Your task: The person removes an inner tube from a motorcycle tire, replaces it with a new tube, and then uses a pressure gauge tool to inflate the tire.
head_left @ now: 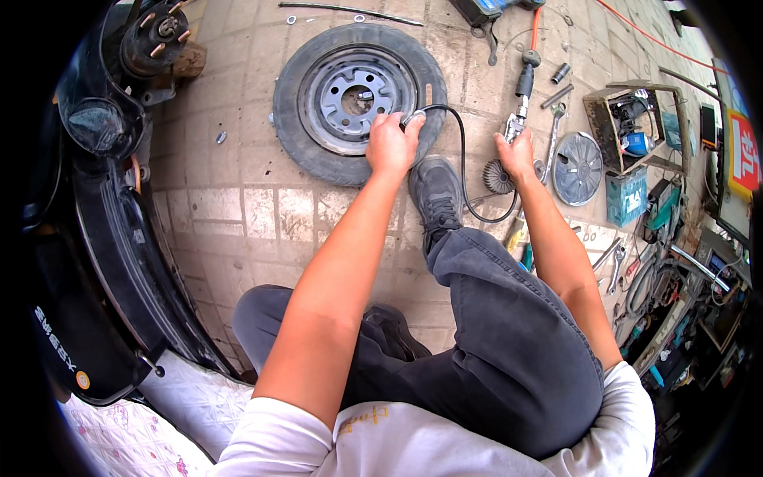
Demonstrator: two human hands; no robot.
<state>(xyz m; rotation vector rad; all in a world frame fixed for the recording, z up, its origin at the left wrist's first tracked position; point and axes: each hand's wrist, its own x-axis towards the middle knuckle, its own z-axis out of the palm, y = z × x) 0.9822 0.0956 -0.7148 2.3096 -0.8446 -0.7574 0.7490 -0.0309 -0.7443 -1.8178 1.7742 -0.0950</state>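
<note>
A wheel (340, 89) with a black tyre and a grey steel rim lies flat on the paving. My left hand (392, 145) is over its near right side, fingers closed round the end of a thin black hose (464, 155). Where that end meets the wheel is hidden by my fingers. The hose loops right, past my shoe (436, 195), towards my right hand (518, 153). That hand grips a silvery tyre inflator (515, 123), joined by a dark coupling (525, 79) to an orange air hose (537, 28).
A bare wheel hub (159, 36) with studs stands upper left beside dark bodywork (131, 262). Right of my right hand lie a spanner (554, 131), a round wheel cover (579, 168), an open metal box (598, 131) and a teal case (626, 199). Tools crowd the right edge.
</note>
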